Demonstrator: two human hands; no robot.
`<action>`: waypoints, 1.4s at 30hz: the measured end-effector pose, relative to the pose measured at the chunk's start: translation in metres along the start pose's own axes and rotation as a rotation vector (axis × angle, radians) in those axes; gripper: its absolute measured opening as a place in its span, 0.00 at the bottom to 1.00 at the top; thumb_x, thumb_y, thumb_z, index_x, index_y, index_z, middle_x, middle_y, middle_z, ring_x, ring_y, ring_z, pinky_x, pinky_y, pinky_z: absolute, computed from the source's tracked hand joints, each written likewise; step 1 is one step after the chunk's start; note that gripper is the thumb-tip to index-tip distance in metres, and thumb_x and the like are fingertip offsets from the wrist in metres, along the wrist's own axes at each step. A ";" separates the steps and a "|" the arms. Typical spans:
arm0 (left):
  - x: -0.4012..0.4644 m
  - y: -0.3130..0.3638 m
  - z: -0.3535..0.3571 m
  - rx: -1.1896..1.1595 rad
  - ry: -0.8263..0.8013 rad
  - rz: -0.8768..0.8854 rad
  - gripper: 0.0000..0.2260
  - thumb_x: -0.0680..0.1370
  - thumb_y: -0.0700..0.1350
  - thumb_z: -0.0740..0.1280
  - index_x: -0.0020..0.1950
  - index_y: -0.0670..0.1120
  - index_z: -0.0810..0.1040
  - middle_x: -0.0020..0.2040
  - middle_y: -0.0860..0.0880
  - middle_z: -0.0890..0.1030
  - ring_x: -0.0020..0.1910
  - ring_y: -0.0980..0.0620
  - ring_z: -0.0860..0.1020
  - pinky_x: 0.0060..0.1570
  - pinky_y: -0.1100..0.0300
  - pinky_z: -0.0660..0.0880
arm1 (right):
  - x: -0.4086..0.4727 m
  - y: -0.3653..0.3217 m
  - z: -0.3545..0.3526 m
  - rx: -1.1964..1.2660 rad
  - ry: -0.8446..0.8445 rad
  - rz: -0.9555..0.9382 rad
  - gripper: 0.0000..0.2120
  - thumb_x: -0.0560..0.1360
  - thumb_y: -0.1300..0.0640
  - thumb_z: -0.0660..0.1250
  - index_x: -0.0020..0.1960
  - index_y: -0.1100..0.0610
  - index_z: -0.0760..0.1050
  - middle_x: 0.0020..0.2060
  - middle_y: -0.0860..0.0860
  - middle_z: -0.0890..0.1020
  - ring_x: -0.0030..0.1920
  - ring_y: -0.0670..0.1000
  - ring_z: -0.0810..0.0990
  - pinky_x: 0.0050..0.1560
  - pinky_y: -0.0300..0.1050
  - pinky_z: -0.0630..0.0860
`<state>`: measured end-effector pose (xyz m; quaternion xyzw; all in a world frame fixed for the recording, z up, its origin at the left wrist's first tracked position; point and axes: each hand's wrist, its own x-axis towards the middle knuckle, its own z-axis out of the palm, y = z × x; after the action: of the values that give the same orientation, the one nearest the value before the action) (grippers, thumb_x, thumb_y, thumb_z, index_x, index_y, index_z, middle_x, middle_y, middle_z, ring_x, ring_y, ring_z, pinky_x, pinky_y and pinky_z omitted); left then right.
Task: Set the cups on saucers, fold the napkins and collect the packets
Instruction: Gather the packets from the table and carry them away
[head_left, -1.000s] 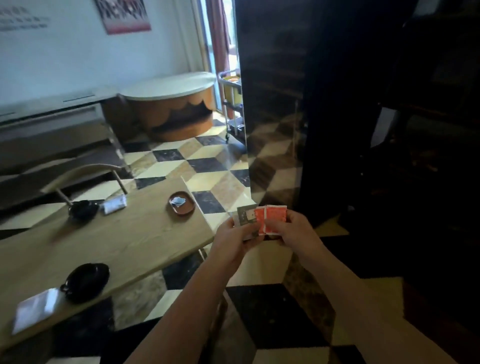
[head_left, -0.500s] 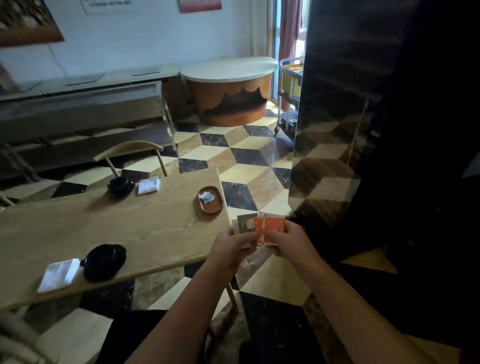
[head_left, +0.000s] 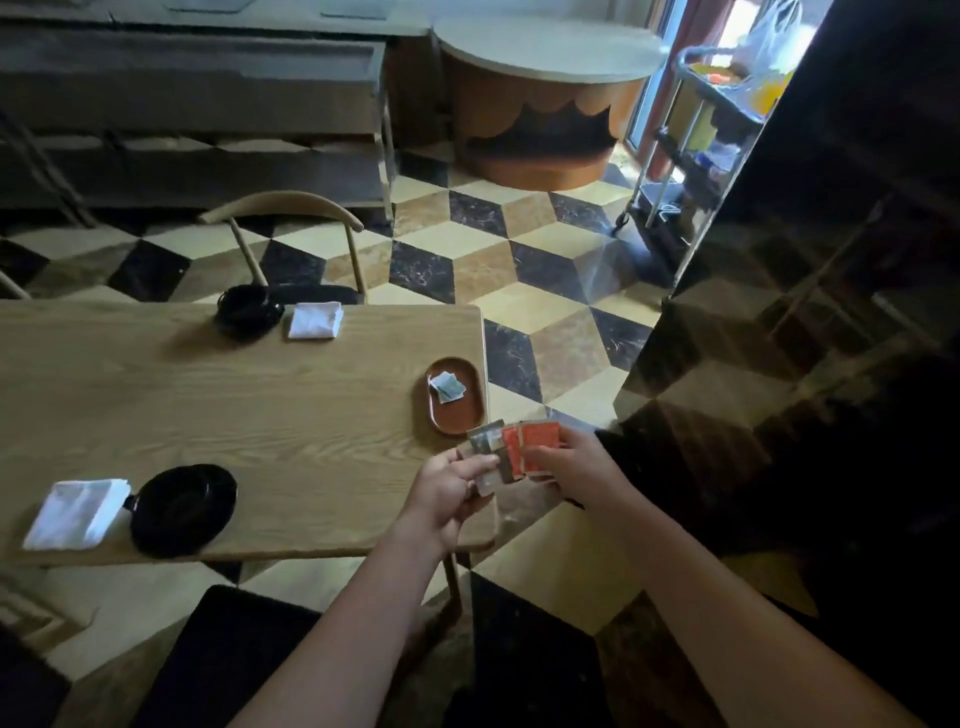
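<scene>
Just off the near right corner of the light wooden tabletop (head_left: 218, 415), both my hands hold a fan of small packets. Left hand (head_left: 451, 491) pinches the grey-brown packets (head_left: 485, 447), right hand (head_left: 574, 470) pinches the orange-red packets (head_left: 535, 447), thumbs on top. Versus a second ago: same grip, same fan, but the view has swung down and left, so the tabletop now sits under my hands. Oval brown wooden tray (head_left: 457, 402), just beyond my hands at the tabletop's right end, already carries a few pale packets (head_left: 447, 387). My read: packets mostly collected, drop into tray comes next. Black cup on black saucer (head_left: 182, 506) at the tabletop's near left edge, folded white napkin (head_left: 75, 512) touching its left side. Second black cup and saucer (head_left: 248, 310) at the far edge, second folded white napkin (head_left: 315, 319) just right of it. Cups and napkins look done.
</scene>
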<state>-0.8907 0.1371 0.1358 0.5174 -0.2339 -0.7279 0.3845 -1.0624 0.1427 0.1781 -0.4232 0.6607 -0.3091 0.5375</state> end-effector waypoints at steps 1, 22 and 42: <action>0.011 0.004 -0.003 -0.022 0.027 -0.007 0.06 0.75 0.34 0.71 0.49 0.44 0.81 0.35 0.48 0.85 0.29 0.55 0.81 0.30 0.63 0.76 | 0.014 -0.004 0.002 -0.010 -0.017 0.013 0.05 0.76 0.58 0.73 0.52 0.54 0.82 0.45 0.54 0.87 0.45 0.53 0.87 0.51 0.52 0.83; 0.257 0.042 0.001 -0.112 0.671 -0.326 0.10 0.72 0.30 0.71 0.51 0.39 0.80 0.43 0.38 0.82 0.37 0.45 0.81 0.31 0.58 0.80 | 0.356 -0.028 0.046 -0.865 -0.503 -0.021 0.12 0.78 0.55 0.64 0.54 0.59 0.82 0.48 0.54 0.84 0.49 0.56 0.83 0.47 0.47 0.78; 0.291 0.031 -0.018 0.394 0.819 -0.392 0.20 0.79 0.43 0.70 0.66 0.35 0.71 0.64 0.37 0.78 0.62 0.39 0.78 0.51 0.67 0.76 | 0.393 0.008 0.090 -1.233 -0.417 -0.247 0.15 0.75 0.57 0.68 0.60 0.55 0.71 0.57 0.54 0.73 0.53 0.59 0.80 0.38 0.48 0.68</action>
<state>-0.9135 -0.1132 -0.0144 0.8580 -0.0952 -0.4653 0.1957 -1.0017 -0.1997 -0.0262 -0.7768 0.5453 0.1550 0.2742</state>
